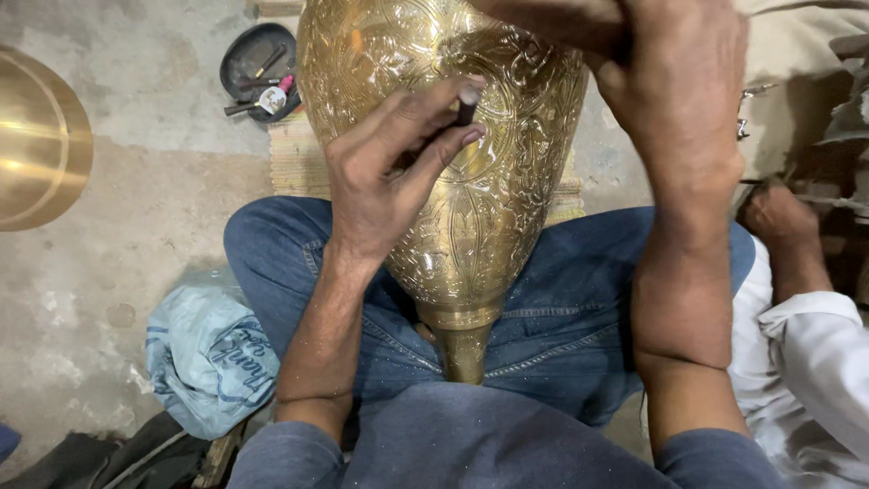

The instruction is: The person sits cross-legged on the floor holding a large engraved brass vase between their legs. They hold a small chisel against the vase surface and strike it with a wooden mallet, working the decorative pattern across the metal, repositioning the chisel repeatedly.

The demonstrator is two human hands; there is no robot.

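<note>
I am pinching a dark punch [465, 112] in my left hand [385, 177] against the brass vase [471, 226] at frame centre, already engraved overall, while my right hand [674, 100] is closed, contents indeterminate.

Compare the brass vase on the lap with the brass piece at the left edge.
The vase is covered in engraved floral patterns; the brass piece is smooth and plain. The vase rests across the lap, the left hand holding a dark tool on it; the piece lies untouched on the floor. Both share a golden shine.
</note>
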